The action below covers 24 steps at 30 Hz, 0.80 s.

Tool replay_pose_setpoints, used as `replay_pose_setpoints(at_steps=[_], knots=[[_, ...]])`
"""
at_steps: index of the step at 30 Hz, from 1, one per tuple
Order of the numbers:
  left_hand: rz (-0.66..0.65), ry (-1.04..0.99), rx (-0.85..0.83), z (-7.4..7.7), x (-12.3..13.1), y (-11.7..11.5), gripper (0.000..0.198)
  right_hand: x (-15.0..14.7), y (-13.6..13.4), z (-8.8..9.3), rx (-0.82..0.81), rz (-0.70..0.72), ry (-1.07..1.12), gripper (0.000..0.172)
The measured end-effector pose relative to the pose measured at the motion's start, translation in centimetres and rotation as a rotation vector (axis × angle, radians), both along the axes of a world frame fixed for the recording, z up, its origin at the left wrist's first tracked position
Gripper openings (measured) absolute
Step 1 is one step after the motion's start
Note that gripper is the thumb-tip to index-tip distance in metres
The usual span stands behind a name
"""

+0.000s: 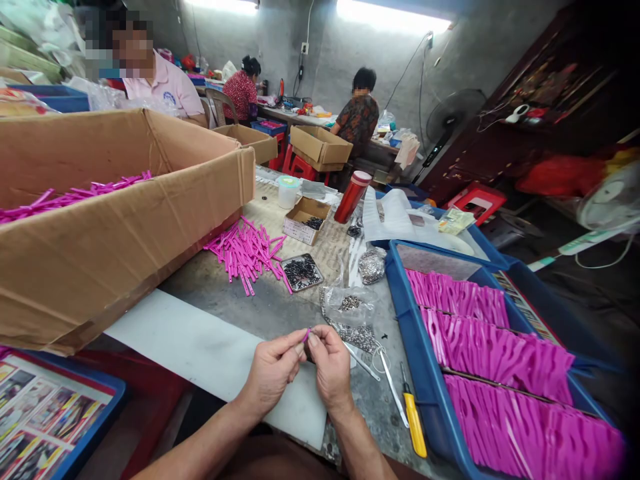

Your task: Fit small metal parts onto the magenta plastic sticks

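Above the white board [215,353], my left hand [274,367] and my right hand [331,367] meet fingertip to fingertip. Both pinch a small magenta plastic piece [307,335]; only a bit of it shows, and the fingers hide the rest. A pile of slim magenta plastic strips [245,250] lies farther forward. Beside that pile is a small tray of black parts [302,272]. Right of my hands, an open plastic bag of small metal parts [351,303] lies near two pale flat tools [394,389]. A yellow-handled screwdriver [413,417] rests by the blue crate.
A large cardboard box [125,220] of magenta strips stands at left. The blue crate [400,313] on the right holds rows of magenta pieces. Farther back are a small cardboard box [300,231], a red flask [353,197] and a lidded cup [288,193]. Several people sit beyond.
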<state>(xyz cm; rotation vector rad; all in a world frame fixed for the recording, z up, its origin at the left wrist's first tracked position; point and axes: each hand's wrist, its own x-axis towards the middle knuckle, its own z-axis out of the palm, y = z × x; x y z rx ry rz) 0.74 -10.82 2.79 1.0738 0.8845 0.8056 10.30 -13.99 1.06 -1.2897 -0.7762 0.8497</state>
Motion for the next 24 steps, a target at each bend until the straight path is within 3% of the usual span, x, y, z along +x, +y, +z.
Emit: replay_pose_setpoints(at_steps=[3,6,11,16,21,24], knots=[[-0.008,0.004,0.033,-0.11,-0.08,-0.06,0.031,0.07,0.02,-0.14,-0.016,-0.045,-0.04,0.018],[-0.003,-0.005,0.062,-0.31,-0.13,-0.09,0.031,0.14,0.01,-0.24,-0.014,0.026,-0.017,0.02],[-0.013,-0.01,-0.028,-0.55,-0.1,0.0,0.033,0.13,-0.1,-0.38,-0.008,-0.048,-0.139,0.014],[0.005,-0.021,0.082,-0.43,-0.22,-0.09,0.029,0.14,-0.17,-0.39,-0.008,0.015,-0.125,0.021],[-0.022,-0.015,-0.044,-0.06,-0.15,0.0,0.032,0.1,-0.2,-0.43,-0.006,-0.041,-0.208,0.017],[-0.011,-0.015,0.033,-0.23,-0.21,-0.02,0.03,0.13,-0.24,-0.63,-0.002,-0.02,-0.215,0.02]])
